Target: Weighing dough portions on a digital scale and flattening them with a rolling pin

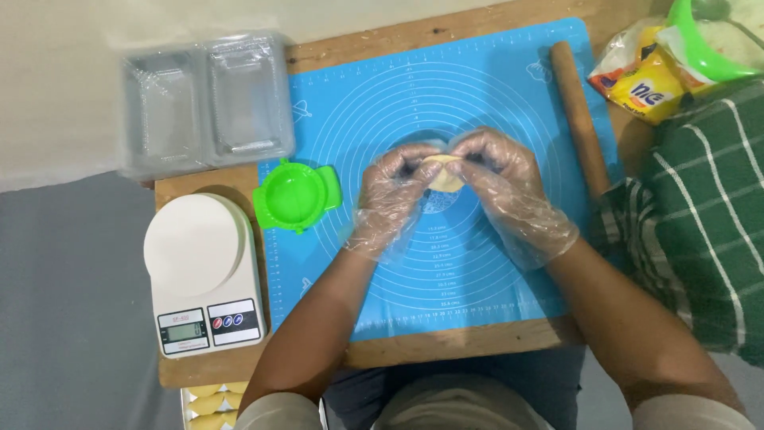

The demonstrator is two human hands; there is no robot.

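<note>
The fingertips of both hands meet on a small pale piece of dough (444,173), pinching it from either side above the centre of the blue silicone baking mat (509,95). The left hand (395,195) curls its fingers around the dough's left edge; the right hand (501,187) closes its fingers over the right edge, so both are grasping the dough between them. Each hand wears a thin clear plastic glove, loose and wrinkled at the wrist. The mat, printed with concentric circles, lies on a wooden board (446,346). Just left of the left hand, at the mat's edge, sits a bright green round dumpling press (297,195), opened flat. Further left stands a white kitchen scale (203,275) with a round platform, and behind it a clear plastic hinged container (207,103), lying open. Along the mat's right side rests a wooden rolling pin (579,119). Beyond that, at the top right, lie a yellow food packet (645,80) and a green-rimmed bowl (708,40). A green striped cloth (700,215) covers the right edge
</note>
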